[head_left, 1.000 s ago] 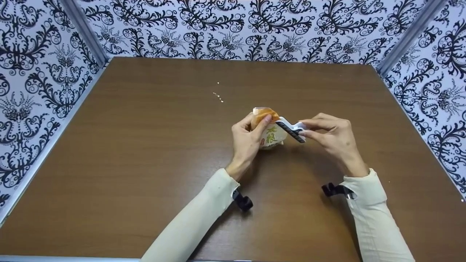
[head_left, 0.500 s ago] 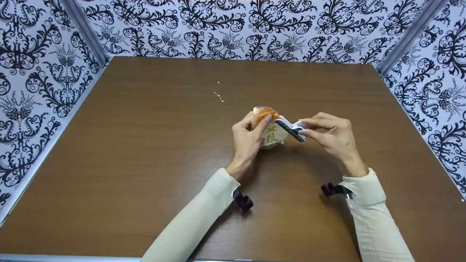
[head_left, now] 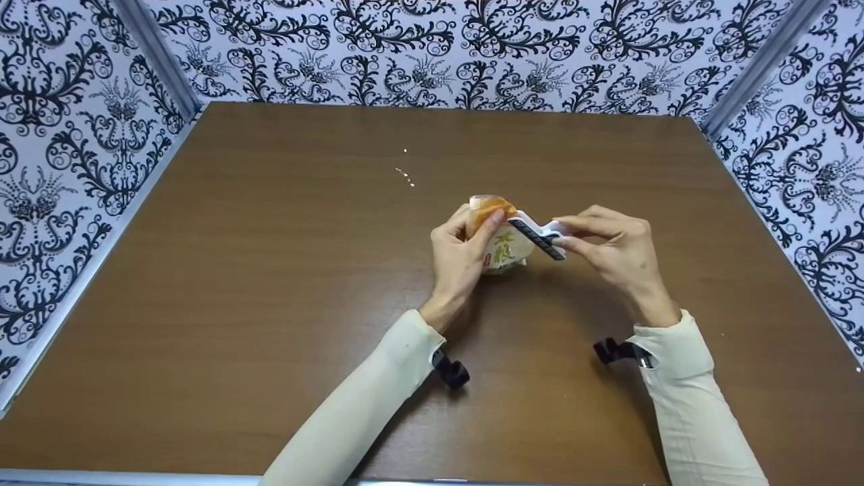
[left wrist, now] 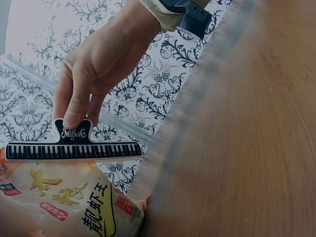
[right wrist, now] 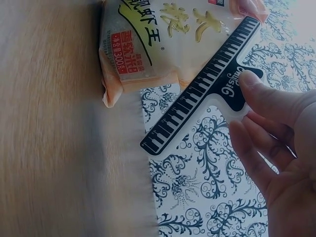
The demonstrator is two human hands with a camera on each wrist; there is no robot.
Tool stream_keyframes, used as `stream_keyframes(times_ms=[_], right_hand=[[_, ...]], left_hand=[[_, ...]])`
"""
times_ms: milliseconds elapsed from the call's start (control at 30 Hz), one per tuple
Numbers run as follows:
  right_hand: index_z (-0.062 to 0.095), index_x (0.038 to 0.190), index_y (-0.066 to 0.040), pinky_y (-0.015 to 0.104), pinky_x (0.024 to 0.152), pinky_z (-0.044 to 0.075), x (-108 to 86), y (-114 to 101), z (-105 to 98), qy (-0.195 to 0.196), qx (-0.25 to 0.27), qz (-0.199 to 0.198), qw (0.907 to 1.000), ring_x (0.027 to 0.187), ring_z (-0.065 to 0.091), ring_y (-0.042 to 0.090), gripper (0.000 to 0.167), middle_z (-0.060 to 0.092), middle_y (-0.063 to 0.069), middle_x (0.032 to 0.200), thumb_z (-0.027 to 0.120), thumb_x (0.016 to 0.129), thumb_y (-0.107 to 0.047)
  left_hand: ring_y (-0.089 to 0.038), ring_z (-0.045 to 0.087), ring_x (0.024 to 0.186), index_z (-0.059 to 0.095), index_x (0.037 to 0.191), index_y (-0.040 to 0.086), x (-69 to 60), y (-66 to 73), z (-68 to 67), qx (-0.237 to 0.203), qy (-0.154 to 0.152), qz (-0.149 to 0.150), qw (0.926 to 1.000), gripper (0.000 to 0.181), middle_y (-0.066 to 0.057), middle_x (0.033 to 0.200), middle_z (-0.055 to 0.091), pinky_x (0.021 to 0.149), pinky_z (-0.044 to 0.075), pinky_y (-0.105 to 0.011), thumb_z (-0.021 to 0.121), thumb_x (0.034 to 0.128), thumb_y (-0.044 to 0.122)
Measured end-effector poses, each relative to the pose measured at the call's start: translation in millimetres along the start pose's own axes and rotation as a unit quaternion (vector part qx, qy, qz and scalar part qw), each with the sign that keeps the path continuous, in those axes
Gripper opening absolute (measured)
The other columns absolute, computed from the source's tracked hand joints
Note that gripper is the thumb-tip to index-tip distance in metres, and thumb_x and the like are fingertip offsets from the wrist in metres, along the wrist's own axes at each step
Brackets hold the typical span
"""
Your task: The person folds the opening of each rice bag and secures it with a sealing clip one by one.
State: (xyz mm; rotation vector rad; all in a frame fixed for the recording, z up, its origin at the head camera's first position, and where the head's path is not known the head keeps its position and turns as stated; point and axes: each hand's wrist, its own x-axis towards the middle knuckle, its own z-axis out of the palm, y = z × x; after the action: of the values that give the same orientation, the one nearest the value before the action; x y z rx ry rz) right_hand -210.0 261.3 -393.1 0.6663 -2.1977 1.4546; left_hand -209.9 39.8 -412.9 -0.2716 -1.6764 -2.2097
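My left hand (head_left: pixel 459 246) grips the gathered top of a plastic food bag (head_left: pixel 507 251), its thumb pressed on the orange part. The bag is orange and pale, with printed characters, and stands upright near the table's middle. My right hand (head_left: pixel 615 251) pinches the handle of a bag clip (head_left: pixel 538 237) between thumb and fingers. This clip (left wrist: pixel 74 150) is black and white with a piano-key pattern. In the right wrist view the clip (right wrist: pixel 202 84) slants along the top edge of the bag (right wrist: pixel 163 44). Whether it bites on the plastic cannot be told.
Several small white crumbs (head_left: pixel 406 177) lie on the brown table (head_left: pixel 270 270) beyond the hands. Patterned panels (head_left: pixel 418 54) enclose the back and sides. Black straps with small cameras (head_left: pixel 451 371) sit at both wrists.
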Motion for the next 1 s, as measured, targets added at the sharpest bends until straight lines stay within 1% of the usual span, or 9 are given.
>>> stream_keyframes(times_ms=[267,467,667,767,867,1000], right_hand=[[0.082,0.1,0.0,0.017,0.073,0.061,0.1,-0.9,0.5,0.001,0.001,-0.006,1.0,0.08,0.073,0.005,0.026,0.077,0.018,0.09,0.086,0.077,0.01],[0.082,0.101,0.0,0.022,0.074,0.062,0.9,-2.4,0.0,-0.004,0.016,-0.01,0.9998,0.081,0.074,0.008,0.026,0.079,0.013,0.091,0.085,0.078,0.011],[0.082,0.101,0.0,0.022,0.074,0.062,0.7,-2.8,0.4,-0.008,0.016,-0.012,0.9998,0.082,0.074,0.008,0.026,0.079,0.011,0.092,0.085,0.078,0.011],[0.082,0.101,0.0,0.022,0.074,0.062,0.6,-3.0,0.5,-0.008,0.015,-0.011,0.9998,0.082,0.074,0.008,0.026,0.079,0.01,0.091,0.085,0.078,0.011],[0.082,0.101,-0.001,0.022,0.074,0.062,0.7,-3.0,0.2,-0.009,0.015,-0.01,0.9998,0.082,0.074,0.008,0.026,0.079,0.008,0.092,0.085,0.078,0.01],[0.082,0.102,-0.001,0.021,0.074,0.062,1.0,-3.1,-0.1,-0.007,0.017,-0.014,0.9997,0.082,0.074,0.008,0.027,0.079,0.007,0.091,0.085,0.078,0.011]], left_hand=[[-0.007,0.067,0.083,0.079,0.097,-0.004,0.1,-0.3,-1.2,0.002,-0.003,-0.007,1.0,0.013,-0.002,0.093,0.072,0.073,0.058,-0.025,0.078,0.0927,0.007],[-0.008,0.068,0.083,0.079,0.099,-0.005,-0.3,-0.2,-0.5,-0.001,-0.007,-0.007,0.9999,0.013,-0.004,0.094,0.073,0.074,0.058,-0.026,0.078,0.0924,0.007],[-0.008,0.068,0.078,0.078,0.097,-0.005,-1.0,-0.8,-0.4,0.001,-0.003,-0.011,0.9999,0.013,-0.003,0.09,0.074,0.071,0.059,-0.026,0.078,0.0919,0.007],[-0.008,0.07,0.076,0.077,0.098,-0.005,-1.2,-1.0,-0.6,0.002,0.002,-0.021,0.9998,0.014,-0.005,0.088,0.076,0.07,0.059,-0.027,0.079,0.0913,0.007],[-0.009,0.071,0.076,0.077,0.102,-0.004,-1.3,-0.9,-0.6,0.001,0.006,-0.031,0.9995,0.016,-0.009,0.089,0.078,0.07,0.06,-0.028,0.08,0.091,0.008],[-0.009,0.071,0.077,0.076,0.105,-0.003,-1.3,-0.5,-0.2,-0.002,0.007,-0.031,0.9995,0.018,-0.011,0.092,0.079,0.071,0.06,-0.028,0.079,0.0912,0.008]])
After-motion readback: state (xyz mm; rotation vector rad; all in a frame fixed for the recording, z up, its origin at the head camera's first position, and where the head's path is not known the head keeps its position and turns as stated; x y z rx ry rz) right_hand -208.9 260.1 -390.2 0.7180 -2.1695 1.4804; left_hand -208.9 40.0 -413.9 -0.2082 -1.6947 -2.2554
